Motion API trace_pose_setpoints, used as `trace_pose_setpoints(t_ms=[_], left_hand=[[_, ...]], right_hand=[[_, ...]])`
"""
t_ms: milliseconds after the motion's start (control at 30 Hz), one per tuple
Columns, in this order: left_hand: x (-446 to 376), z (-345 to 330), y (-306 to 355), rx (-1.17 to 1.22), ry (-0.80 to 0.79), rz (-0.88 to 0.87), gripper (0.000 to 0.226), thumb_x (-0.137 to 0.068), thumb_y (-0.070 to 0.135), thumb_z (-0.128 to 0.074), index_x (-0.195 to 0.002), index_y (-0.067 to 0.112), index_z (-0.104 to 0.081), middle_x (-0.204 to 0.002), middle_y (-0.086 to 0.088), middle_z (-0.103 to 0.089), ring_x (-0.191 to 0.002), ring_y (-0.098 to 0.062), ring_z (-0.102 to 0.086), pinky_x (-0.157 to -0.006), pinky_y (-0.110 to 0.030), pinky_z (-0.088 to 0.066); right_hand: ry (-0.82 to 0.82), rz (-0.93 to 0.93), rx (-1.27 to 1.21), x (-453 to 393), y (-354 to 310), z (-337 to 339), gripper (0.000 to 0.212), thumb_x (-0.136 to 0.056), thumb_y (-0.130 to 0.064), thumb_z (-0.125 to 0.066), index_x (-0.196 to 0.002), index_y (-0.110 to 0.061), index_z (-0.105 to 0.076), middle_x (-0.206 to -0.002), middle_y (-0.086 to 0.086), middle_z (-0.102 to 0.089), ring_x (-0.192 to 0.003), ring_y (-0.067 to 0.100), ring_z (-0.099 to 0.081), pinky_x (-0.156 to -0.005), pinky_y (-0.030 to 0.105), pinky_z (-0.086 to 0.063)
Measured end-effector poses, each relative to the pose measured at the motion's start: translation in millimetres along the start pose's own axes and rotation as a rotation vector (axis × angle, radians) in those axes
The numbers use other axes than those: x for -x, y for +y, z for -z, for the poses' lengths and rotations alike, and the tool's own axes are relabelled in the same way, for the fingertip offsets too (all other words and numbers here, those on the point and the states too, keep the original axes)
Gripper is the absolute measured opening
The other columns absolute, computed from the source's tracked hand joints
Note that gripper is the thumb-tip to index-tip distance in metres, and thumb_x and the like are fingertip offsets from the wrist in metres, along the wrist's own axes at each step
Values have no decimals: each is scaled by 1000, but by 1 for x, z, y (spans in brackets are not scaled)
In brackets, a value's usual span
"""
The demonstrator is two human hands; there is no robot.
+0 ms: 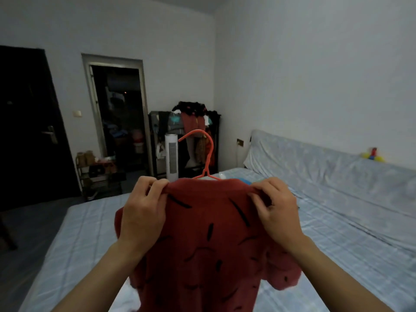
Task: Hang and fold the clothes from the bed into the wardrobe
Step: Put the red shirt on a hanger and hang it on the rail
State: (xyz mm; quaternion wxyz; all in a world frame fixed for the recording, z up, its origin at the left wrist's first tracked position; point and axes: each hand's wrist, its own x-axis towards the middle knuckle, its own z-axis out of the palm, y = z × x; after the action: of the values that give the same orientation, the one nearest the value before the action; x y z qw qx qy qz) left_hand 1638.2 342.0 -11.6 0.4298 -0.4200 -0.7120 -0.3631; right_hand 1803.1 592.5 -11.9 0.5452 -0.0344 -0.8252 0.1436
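Red shirt (pixel 209 244) — black dashes; orange hanger (pixel 208 152)

Red shirt (pixel 209 239): soft matt cloth, printed with short black strokes, wrinkling where the left hand (pixel 144 212) and right hand (pixel 278 212) are pinching its shoulders. Hanger (pixel 208 149): smooth orange-red hook, looking plastic or plastic-coated, showing a faint sheen. Bed sheet (pixel 337 233): pale blue checked cloth, matt, lying lightly creased. Headboard cover (pixel 315 158): similar pale fabric, rumpling in soft folds. Tower fan (pixel 171 154): white smooth plastic, slightly glossy. Door (pixel 29 131): dark matt panel carrying a shiny metal handle (pixel 50 134). Walls (pixel 315 75): plain matt paint.
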Motion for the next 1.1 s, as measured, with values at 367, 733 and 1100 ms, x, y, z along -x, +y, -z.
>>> trace_pose_setpoints(t_ms=[367, 733, 1100], left_hand=[[10, 98, 82, -220, 45, 90, 15, -92, -1, -60, -105, 5, -60, -101, -4, -52, -89, -16, -52, -83, -18, -38], [107, 229, 184, -482, -72, 282, 16, -92, 7, -55, -102, 2, -66, -99, -8, -61, -90, -24, -60, -87, -30, -48], [200, 430, 235, -748, 26, 421, 16, -95, 19, -51, -104, 12, -63, -97, 1, -57, -88, -18, -58, -82, -26, -46]], right_hand=[[-2, 120, -265, -8, -34, 40, 11, -84, -10, -77, -91, -16, -71, -88, -6, -62, -82, 6, -56, -79, 9, -37], [-238, 109, -670, 77, -126, 39, 14, -79, -9, -80, -82, -18, -69, -79, -12, -59, -77, -1, -57, -73, 10, -40], [-403, 261, -937, 110, -322, 53, 17, -77, -11, -82, -80, -20, -69, -79, -11, -62, -76, 3, -60, -70, 16, -45]])
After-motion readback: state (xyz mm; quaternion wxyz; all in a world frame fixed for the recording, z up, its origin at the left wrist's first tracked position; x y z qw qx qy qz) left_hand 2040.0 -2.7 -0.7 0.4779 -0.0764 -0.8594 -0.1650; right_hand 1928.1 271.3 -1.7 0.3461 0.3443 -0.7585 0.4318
